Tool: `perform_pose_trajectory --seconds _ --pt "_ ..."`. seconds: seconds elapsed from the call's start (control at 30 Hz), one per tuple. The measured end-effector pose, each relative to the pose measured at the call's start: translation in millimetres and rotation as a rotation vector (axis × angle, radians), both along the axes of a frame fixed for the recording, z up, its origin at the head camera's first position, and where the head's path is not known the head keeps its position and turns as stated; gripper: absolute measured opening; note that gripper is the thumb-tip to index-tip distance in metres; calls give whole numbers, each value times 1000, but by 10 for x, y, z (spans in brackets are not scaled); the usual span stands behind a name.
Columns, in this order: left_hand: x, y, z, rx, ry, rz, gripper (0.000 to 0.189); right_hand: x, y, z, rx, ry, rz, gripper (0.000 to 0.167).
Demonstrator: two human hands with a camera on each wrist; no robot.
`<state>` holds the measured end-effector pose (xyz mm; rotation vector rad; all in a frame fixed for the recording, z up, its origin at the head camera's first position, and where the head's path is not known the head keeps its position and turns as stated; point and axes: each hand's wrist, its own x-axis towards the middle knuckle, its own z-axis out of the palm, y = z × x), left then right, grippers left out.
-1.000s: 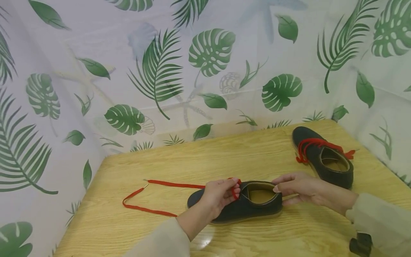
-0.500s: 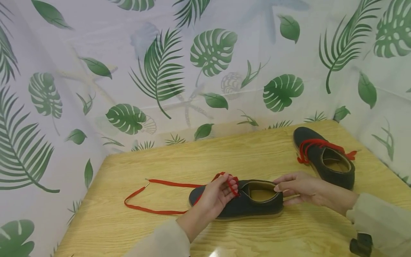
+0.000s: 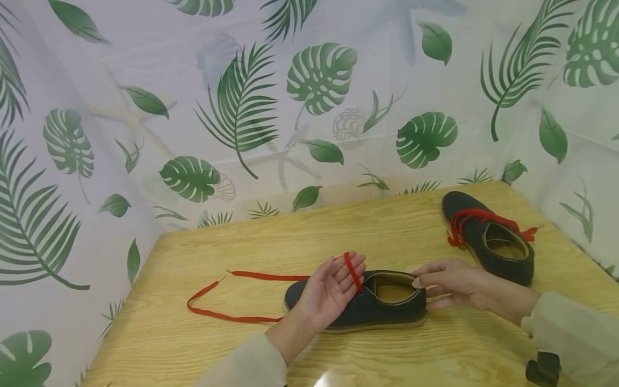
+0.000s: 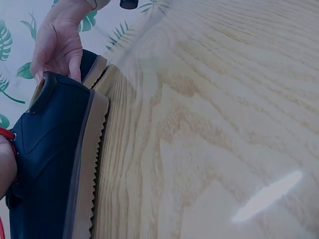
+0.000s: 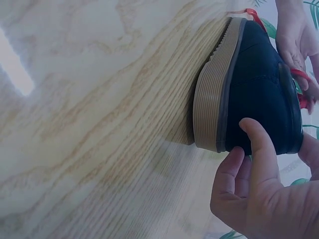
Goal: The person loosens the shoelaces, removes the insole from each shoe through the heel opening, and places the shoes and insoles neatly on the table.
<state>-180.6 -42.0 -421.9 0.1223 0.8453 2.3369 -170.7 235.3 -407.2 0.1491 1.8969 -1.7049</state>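
Right hand (image 3: 456,285) gripping dark shoe (image 3: 377,313) at heel, shoe at its 9 o'clock, left hand (image 3: 331,295) palm-up over shoe, fingers extended, red lace (image 3: 353,273) across them, second shoe (image 3: 476,236) at right hand's 1 o'clock

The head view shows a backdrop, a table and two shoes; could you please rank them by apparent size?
1. Leafy backdrop
2. Wooden table
3. Near shoe and far shoe: unranked; nearness makes it unsure.

We see a dark navy shoe (image 3: 394,316) with a tan sole (image 5: 212,104) and red lace (image 3: 353,273), a second dark shoe (image 3: 505,267) with red laces (image 3: 479,215), beige sleeves (image 3: 575,328), a yellowish wood-grain table (image 3: 242,247) and a pale backdrop (image 3: 377,64) patterned with green leaves (image 3: 437,44) and fronds (image 3: 238,102).
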Motion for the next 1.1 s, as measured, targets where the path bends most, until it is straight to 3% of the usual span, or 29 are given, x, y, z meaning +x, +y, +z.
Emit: perform_pose_trajectory --seconds 0.3,0.43,0.63,0.87,1.1 --pt "-22 20 30 -2 36 -3 31 6 10 -6 -3 1 10 38" --pt "-29 61 61 -25 3 60 30 10 13 -10 -1 4 8 39" --pt "-51 66 86 -56 -6 167 45 4 19 -15 -6 -4 6 40" --pt "-107 27 134 8 -65 267 48 -2 13 -10 -7 -10 -8 40" --pt "-163 -52 185 -4 -87 312 49 -1 20 -18 -4 -7 3 42"
